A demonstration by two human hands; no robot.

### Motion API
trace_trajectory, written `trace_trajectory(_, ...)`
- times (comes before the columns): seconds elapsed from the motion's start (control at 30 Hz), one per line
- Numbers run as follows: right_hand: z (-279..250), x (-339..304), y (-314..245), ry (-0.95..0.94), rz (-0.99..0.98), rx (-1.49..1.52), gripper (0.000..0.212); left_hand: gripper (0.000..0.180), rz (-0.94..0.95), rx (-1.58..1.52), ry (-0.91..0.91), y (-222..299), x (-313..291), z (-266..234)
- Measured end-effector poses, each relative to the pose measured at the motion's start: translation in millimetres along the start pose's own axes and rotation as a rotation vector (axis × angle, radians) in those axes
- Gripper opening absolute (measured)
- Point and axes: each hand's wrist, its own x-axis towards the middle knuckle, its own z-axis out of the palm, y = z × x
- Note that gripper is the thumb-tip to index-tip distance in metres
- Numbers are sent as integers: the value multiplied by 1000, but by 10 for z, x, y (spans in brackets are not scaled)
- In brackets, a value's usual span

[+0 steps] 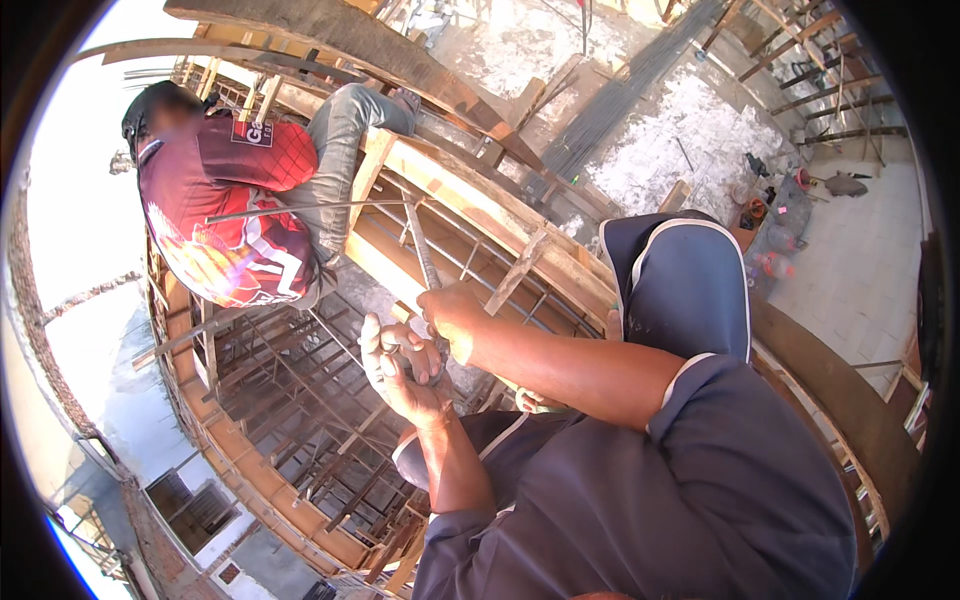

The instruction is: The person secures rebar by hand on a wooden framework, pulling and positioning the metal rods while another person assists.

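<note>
My right hand [455,315] is closed round a ribbed steel bar [420,240], which slants up and away from my fist toward the timber formwork. Just below and to the left is my left hand [405,370], dusty, its fingers curled in by the bar's near side. Something grey shows between those fingers, but I cannot make it out. A thin rod [335,335] runs up to the left from beside my left fingertips. Another thin rod [300,208] crosses by the bar's far end.
A co-worker in a red shirt [230,210] sits at the far left on the formwork [400,165]. Below lies an open grid of bars and timbers [310,400]. A bundle of long bars [630,90] lies on the floor beyond, and plastic bottles [775,265] stand at right.
</note>
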Motion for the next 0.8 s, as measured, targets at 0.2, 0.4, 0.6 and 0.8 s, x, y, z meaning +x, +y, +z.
trace_trajectory(0.2, 17, 14, 6, -17, 9, -62, 34, 55, -33, -26, 31, 23, -28, 12)
trace_trajectory(0.4, -2, -9, -204, -2, 76, -212, 37, 56, -86, 29, 50, 5, 6, 36)
trace_trajectory(0.6, 0, -81, -310, -8, 51, -242, 42, 53, -123, 129, 40, 49, 30, 93)
trace_trajectory(0.8, -46, -70, -407, 13, 15, -234, 44, 53, -191, 232, 1, 69, 125, 268)
